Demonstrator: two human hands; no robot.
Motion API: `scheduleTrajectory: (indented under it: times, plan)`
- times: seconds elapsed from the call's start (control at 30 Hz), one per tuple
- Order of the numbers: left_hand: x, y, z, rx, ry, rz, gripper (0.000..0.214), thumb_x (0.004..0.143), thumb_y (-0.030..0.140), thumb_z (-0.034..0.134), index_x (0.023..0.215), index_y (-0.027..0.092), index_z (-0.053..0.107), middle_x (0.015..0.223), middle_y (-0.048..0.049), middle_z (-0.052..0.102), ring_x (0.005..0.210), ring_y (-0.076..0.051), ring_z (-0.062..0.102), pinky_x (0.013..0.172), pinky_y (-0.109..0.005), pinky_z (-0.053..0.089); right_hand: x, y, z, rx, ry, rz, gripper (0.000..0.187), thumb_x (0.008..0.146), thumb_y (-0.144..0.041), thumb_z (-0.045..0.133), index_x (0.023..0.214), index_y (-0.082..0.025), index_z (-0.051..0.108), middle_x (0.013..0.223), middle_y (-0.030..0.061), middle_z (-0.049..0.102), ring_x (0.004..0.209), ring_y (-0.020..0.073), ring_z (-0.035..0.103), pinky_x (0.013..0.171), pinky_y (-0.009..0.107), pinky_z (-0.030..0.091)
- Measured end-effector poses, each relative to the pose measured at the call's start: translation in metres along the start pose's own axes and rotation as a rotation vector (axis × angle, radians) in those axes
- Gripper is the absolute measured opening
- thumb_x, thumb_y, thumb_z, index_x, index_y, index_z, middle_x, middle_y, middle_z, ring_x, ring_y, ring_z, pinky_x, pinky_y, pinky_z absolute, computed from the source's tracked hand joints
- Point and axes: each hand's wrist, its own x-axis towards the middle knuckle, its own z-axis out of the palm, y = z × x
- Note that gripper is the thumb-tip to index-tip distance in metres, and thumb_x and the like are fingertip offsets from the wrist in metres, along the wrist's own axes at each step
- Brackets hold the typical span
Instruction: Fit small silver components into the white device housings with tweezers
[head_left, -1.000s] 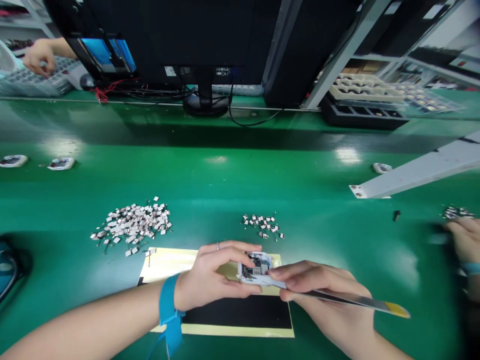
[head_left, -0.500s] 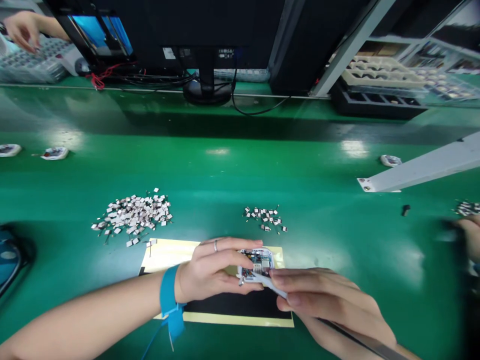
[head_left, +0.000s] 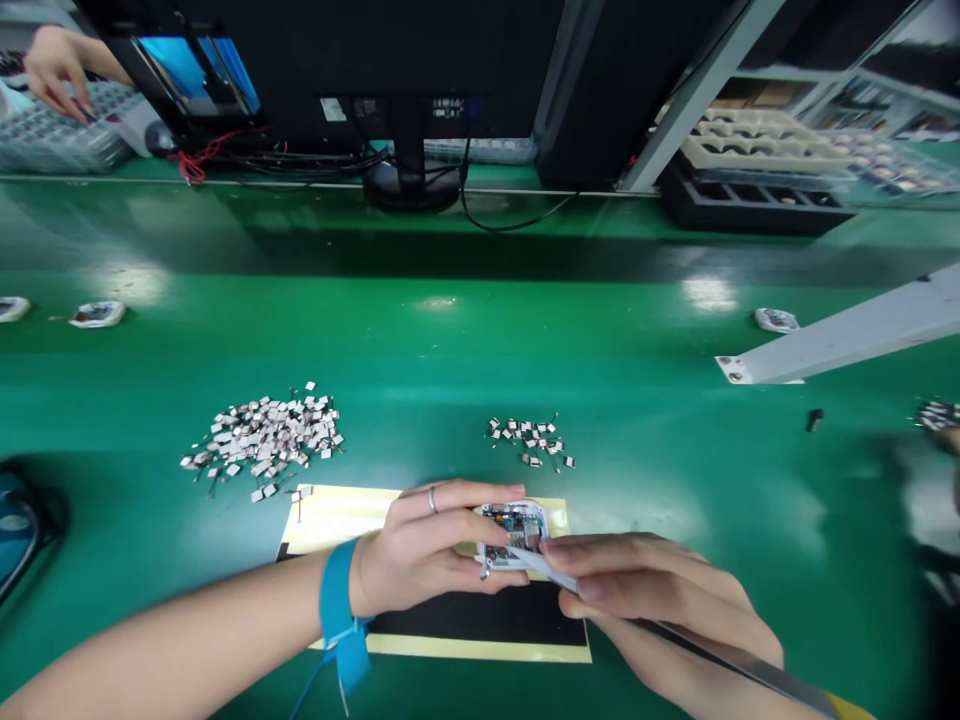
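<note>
My left hand (head_left: 431,540), wearing a ring and a blue wrist strap (head_left: 341,590), grips a small white device housing (head_left: 544,515) by its left side. A circuit board (head_left: 517,530) shows inside the open housing. My right hand (head_left: 667,610) is closed around long tweezers (head_left: 555,572), whose pale tips rest on or just over the board; contact is hard to tell. Its fingertips touch the housing's right edge. Below both hands lies a black mat with yellow borders (head_left: 480,615).
Beyond the mat are a large pile (head_left: 270,435) and a smaller pile (head_left: 529,440) of small wired parts. Other white housings (head_left: 97,314) lie farther back. A monitor stand (head_left: 411,180) and a slanted metal bracket (head_left: 847,330) stand behind. A co-worker's hand (head_left: 60,75) is over trays.
My hands, the housing and the tweezers keep nearly the same pose, with a slight shift of the view. The co-worker's hand at the upper left has moved a little right and down.
</note>
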Motion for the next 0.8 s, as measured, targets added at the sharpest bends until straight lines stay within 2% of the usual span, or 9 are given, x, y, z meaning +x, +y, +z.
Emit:
scheduleTrajectory:
  times: [0.13,0.27,0.4,0.53,0.63,0.73,0.8]
  plan:
    - [0.001,0.002,0.001,-0.029,0.008,-0.020,0.020,0.067,0.019,0.069,0.083,0.013,0.058,0.104,-0.0133,0.061,0.087,-0.017,0.063,0.074,-0.021,0.054,-0.001,0.001,0.003,0.081,0.080,0.057,0.034,0.065,0.002,0.064,0.091,-0.019,0.060,0.086,0.0057,0.068,0.079,0.0205,0.066,0.064,0.028,0.058]
    - [0.004,0.001,0.004,-0.047,0.033,-0.185,0.014,0.070,0.017,0.067,0.080,0.014,0.058,0.103,-0.0123,0.060,0.086,-0.017,0.062,0.074,-0.025,0.054,-0.002,0.006,0.003,0.177,0.300,0.153,0.029,0.068,-0.001,0.063,0.088,-0.021,0.059,0.083,0.0038,0.066,0.076,0.0181,0.065,0.065,0.031,0.057]
    - [0.004,-0.004,0.006,-0.052,0.025,-0.281,0.007,0.073,0.016,0.062,0.076,0.015,0.056,0.104,-0.0118,0.059,0.089,-0.018,0.060,0.070,-0.026,0.052,-0.003,0.013,-0.002,0.039,0.476,0.118,0.032,0.067,0.003,0.060,0.088,-0.022,0.059,0.085,0.0034,0.065,0.080,0.0182,0.063,0.067,0.032,0.056]
    - [0.001,-0.012,0.009,-0.069,0.003,-0.409,0.010,0.076,0.020,0.060,0.078,0.016,0.051,0.107,-0.0108,0.056,0.095,-0.018,0.057,0.074,-0.028,0.050,-0.006,0.020,-0.007,-0.253,0.496,0.056,0.037,0.062,0.003,0.064,0.088,-0.022,0.059,0.087,0.0025,0.065,0.081,0.0193,0.063,0.071,0.033,0.054]
    - [0.003,-0.019,0.007,0.001,-0.009,-0.563,0.017,0.078,0.022,0.056,0.092,0.018,0.047,0.106,-0.0094,0.055,0.097,-0.019,0.055,0.078,-0.032,0.048,-0.007,0.023,-0.008,-0.435,0.464,0.008,0.038,0.060,0.002,0.067,0.088,-0.023,0.059,0.091,0.0019,0.066,0.080,0.0179,0.064,0.071,0.030,0.054]
    - [0.013,-0.025,-0.005,0.164,-0.058,-0.597,0.028,0.079,0.019,0.054,0.104,0.018,0.044,0.105,-0.0091,0.054,0.096,-0.021,0.054,0.083,-0.038,0.045,-0.006,0.023,-0.008,-0.542,0.426,-0.030,0.037,0.061,-0.001,0.068,0.089,-0.023,0.058,0.091,0.0013,0.066,0.076,0.0165,0.064,0.069,0.027,0.053]
    - [0.024,-0.028,-0.023,0.255,-0.078,-0.564,0.032,0.079,0.018,0.054,0.108,0.018,0.042,0.108,-0.0093,0.054,0.099,-0.021,0.053,0.085,-0.039,0.043,-0.004,0.021,-0.008,-0.592,0.407,-0.032,0.035,0.062,-0.003,0.068,0.089,-0.024,0.058,0.089,0.0007,0.067,0.073,0.0164,0.064,0.067,0.027,0.053]
